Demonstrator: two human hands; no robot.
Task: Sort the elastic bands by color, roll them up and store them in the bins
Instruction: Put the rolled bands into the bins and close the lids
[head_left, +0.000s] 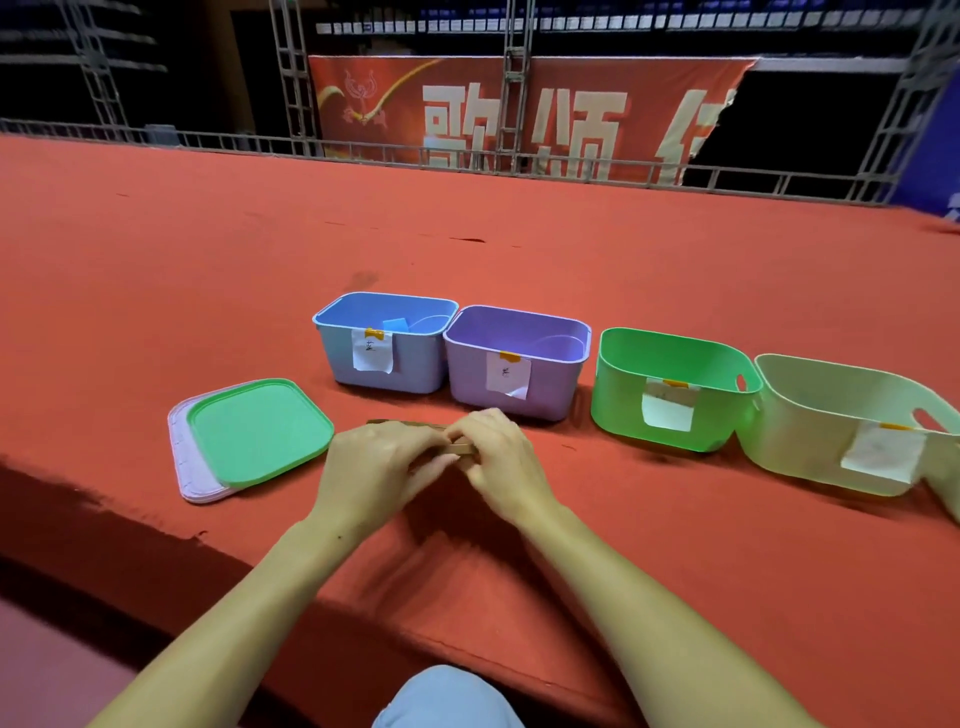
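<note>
A tan elastic band (460, 448) lies on the red cloth in front of me, partly rolled. My left hand (374, 467) and my right hand (501, 457) both pinch the rolled end between their fingertips; a flat stretch of the band (400, 423) runs out to the left behind my left hand. Four labelled bins stand in a row beyond: a blue bin (332, 319) holding a blue roll (397, 325), a purple bin (467, 374) with a pale band inside, a green bin (618, 405) and a cream bin (800, 447).
A green lid (260, 428) lies stacked on a pink lid (195, 480) to the left of my hands. The red-covered table (675, 571) has its front edge close to me. Another person's fingers show at the far right edge beside the cream bin.
</note>
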